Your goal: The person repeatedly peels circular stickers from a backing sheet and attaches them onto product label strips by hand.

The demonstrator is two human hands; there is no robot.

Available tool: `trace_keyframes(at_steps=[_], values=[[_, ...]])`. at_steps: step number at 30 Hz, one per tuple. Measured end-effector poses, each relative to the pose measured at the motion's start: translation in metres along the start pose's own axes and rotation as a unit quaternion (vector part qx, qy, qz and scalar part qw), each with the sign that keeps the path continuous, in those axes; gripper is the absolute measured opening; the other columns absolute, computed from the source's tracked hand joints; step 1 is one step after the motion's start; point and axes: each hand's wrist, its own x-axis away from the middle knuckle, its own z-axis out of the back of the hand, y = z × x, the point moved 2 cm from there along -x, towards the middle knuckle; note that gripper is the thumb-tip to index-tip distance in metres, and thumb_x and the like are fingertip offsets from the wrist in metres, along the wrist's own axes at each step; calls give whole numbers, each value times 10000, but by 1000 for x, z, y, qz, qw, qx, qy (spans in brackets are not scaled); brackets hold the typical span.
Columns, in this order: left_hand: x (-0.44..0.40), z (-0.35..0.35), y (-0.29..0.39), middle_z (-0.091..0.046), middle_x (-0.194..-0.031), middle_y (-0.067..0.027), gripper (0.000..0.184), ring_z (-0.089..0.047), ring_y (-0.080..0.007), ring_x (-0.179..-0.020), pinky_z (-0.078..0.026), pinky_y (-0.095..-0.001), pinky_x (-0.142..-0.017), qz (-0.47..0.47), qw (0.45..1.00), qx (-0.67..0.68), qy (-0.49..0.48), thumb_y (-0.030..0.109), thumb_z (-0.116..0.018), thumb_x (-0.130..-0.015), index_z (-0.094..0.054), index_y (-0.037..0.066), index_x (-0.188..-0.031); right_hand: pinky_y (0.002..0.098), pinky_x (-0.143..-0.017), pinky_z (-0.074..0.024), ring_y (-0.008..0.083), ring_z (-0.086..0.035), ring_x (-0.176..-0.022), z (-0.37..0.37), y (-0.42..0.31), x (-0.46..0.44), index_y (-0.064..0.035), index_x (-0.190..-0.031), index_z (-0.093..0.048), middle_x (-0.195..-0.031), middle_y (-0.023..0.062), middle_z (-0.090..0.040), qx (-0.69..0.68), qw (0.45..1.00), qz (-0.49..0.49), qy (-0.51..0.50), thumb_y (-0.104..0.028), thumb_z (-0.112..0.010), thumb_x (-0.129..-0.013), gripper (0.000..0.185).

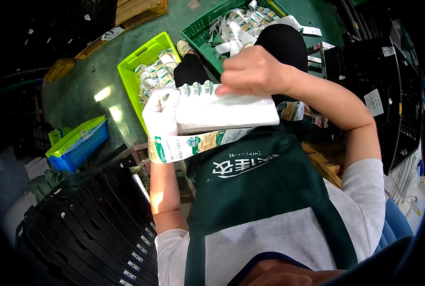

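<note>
My left hand (162,113), in a white glove, is closed round the left end of a long white block-like package (229,112). Several small green-and-white labels (197,89) stand along the package's upper edge. A printed label strip (198,144) in green, white and tan hangs below the left hand and runs right along the lower side of the package. Bare and curled into a fist, my right hand (253,71) is over the package's upper right edge. What its fingers hold, if anything, is hidden.
A lime-green crate (123,71) with printed strips stands beyond my left hand. Further off, a dark green crate (193,32) holds tangled label strips. Black crates (88,229) are stacked at lower left, with more black crates (365,90) at right. A blue crate (81,148) stands left.
</note>
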Motion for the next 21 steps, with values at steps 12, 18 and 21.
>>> trace_keyframes(at_steps=[12, 18, 21], values=[[7, 17, -6, -608, -840, -30, 67, -559, -83, -776, -458, -229, -713, -9, 999, 24, 34, 22, -630, -837, -613, 5, -899, 305, -684, -469, 193, -573, -770, 33, 11, 10, -10, -1184, -457, -904, 95, -565, -178, 913, -344, -127, -284, -606, -886, 432], [5, 15, 0, -609, -837, -23, 66, -553, -75, -765, -449, -218, -710, -37, 999, -7, 22, 9, -643, -828, -623, -2, -890, 396, -610, -456, 300, -584, -674, 14, 9, -9, -32, -1135, -464, -697, 105, -564, -86, 931, -239, -262, -434, -605, -855, 510], [4, 15, -10, -609, -835, -22, 64, -550, -71, -752, -449, -215, -708, -23, 999, 20, 9, 4, -638, -829, -621, -2, -890, 422, -587, -466, 315, -597, -690, 6, -1, -10, -72, -1115, -486, -717, 113, -580, -103, 969, -101, -200, -231, -623, -833, 352]])
